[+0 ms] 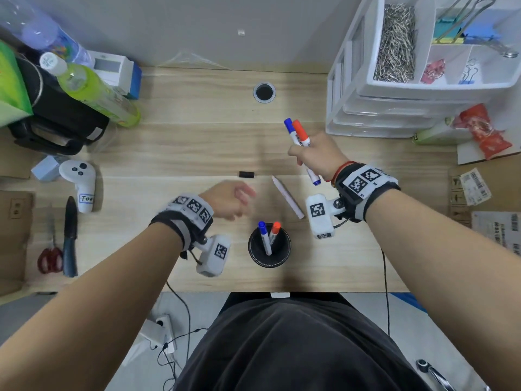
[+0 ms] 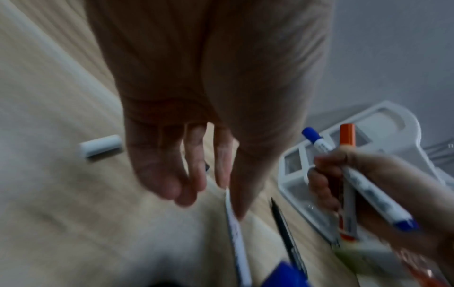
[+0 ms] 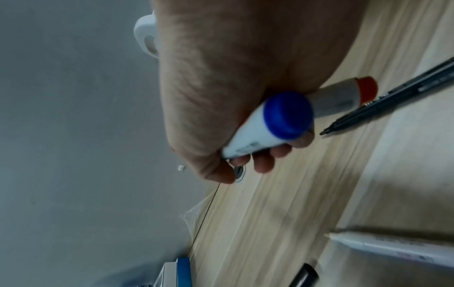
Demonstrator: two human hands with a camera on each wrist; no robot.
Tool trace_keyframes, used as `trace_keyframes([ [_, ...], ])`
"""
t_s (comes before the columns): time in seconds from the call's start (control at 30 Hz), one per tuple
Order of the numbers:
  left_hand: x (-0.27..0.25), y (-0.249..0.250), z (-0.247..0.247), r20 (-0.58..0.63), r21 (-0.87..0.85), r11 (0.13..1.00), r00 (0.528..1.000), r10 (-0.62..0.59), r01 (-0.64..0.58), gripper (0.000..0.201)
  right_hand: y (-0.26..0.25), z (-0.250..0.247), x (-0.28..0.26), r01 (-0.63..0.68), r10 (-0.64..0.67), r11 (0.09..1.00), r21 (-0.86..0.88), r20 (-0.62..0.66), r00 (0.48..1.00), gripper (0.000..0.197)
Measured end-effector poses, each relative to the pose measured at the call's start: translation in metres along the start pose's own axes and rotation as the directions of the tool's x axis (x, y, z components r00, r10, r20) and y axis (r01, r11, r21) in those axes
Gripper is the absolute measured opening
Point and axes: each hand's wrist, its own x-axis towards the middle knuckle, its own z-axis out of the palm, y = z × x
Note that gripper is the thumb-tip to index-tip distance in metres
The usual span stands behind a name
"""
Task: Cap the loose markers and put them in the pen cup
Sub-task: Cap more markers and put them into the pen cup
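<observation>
Blue marker point(image 1: 290, 131) and orange marker point(image 1: 300, 132) sit clamped together in the right hand point(image 1: 318, 156); left hand point(image 1: 225, 200) hangs loosely spread, empty, beside the pen cup point(image 1: 269, 246).

pale matt wood-grain desk point(image 1: 197, 148); glossy white plastic organizer point(image 1: 366, 108); smooth plastic markers point(image 1: 300, 134).
</observation>
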Motion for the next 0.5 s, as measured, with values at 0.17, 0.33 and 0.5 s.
trace_keyframes([
  [0.17,-0.005,-0.010,0.029,0.231,0.237,0.971,0.970,-0.081,0.024,0.067,-0.005,0.015,-0.005,0.011,-0.012,0.999,0.046,0.010,1.000,0.030],
  [0.33,-0.009,-0.001,0.035,0.275,0.283,0.959,0.958,-0.081,-0.001,0.080,-0.008,0.024,-0.005,0.071,-0.072,0.997,0.040,0.029,0.997,0.032],
  [0.5,-0.016,0.002,0.049,0.344,0.300,0.954,0.931,-0.119,0.011,0.081,-0.008,0.027,-0.001,0.074,-0.075,0.996,0.044,0.020,0.997,0.035],
])
